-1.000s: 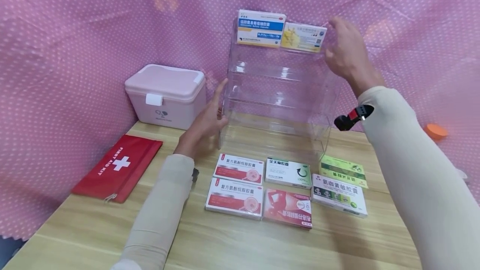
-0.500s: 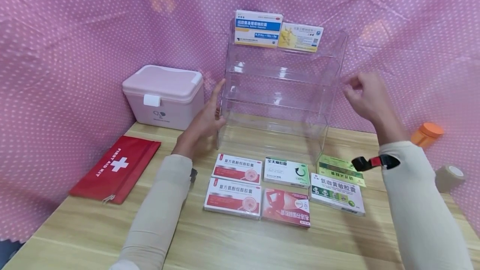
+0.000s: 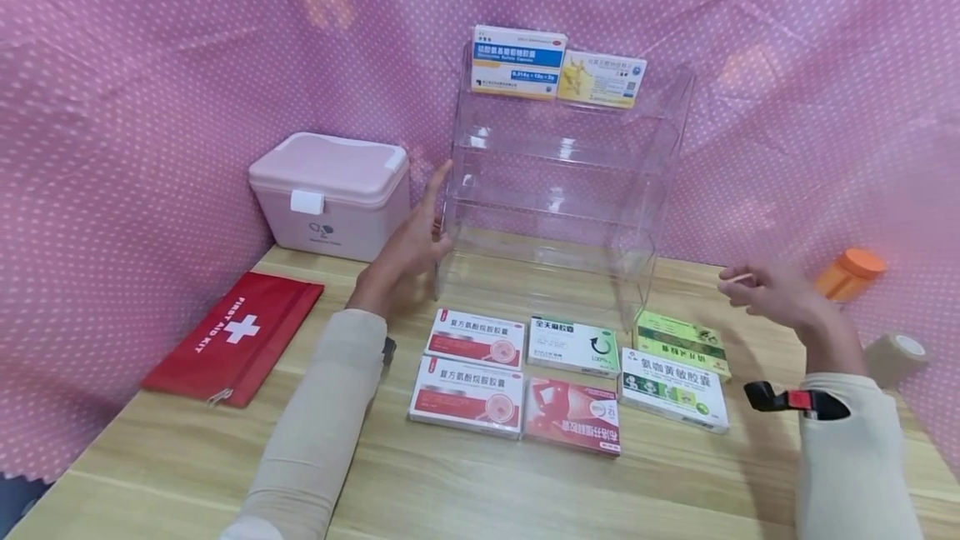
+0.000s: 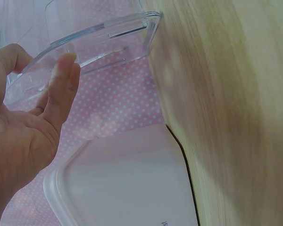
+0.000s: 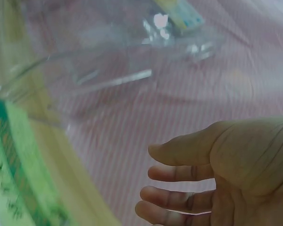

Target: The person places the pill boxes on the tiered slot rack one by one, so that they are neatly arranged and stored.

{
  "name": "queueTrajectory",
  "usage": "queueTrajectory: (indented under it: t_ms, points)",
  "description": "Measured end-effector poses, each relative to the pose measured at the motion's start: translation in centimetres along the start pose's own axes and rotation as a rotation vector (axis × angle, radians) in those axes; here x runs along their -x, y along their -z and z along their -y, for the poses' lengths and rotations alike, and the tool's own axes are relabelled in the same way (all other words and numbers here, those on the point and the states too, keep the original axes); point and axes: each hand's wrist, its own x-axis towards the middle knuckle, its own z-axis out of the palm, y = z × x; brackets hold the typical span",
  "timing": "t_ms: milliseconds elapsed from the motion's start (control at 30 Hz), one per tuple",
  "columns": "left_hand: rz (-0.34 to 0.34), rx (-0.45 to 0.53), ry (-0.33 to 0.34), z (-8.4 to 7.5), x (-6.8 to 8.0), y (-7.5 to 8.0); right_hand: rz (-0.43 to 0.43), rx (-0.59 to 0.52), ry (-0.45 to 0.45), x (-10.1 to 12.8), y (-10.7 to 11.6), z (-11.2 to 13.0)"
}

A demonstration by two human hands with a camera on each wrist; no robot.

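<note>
My left hand (image 3: 405, 252) rests at the left side of a clear tiered display rack (image 3: 480, 286), its index finger pointing up along the side panel. In the left wrist view, its fingers (image 4: 62, 87) are spread against the clear edge. Right of the rack, my right hand (image 3: 783, 298) is in the air with loosely bent fingers and nothing in them. On the top tier lean a blue-and-white medicine box (image 3: 517, 63) and a yellow-and-white one (image 3: 600, 79). Nearest the right hand lie a green medicine box (image 3: 682, 340) and a white-and-green one (image 3: 673, 390).
In front of the rack lie two red-and-white medicine boxes (image 3: 467, 394), a white-and-green box (image 3: 573, 346) and a red box (image 3: 572, 417). A pink lidded case (image 3: 330, 194) and red first aid pouch (image 3: 232, 340) are left. An orange bottle (image 3: 847, 275) and a pale roll (image 3: 896, 361) sit right.
My right hand has left the yellow-and-white box on the top tier and come down and to the right, toward the table. My left hand has stayed at the rack's side.
</note>
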Motion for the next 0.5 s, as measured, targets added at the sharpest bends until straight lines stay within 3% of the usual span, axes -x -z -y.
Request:
queueTrajectory:
  t_ms: [300,500]
  points:
    - [0.011,0.010,0.023,0.1,0.1,0.1,0.127,-0.219,-0.067,0.6,-1.6,-4.9]
    - [0.011,0.001,0.001,0.1,0.0,0.0,0.190,-0.352,-0.129,0.0,-3.5,-7.1]
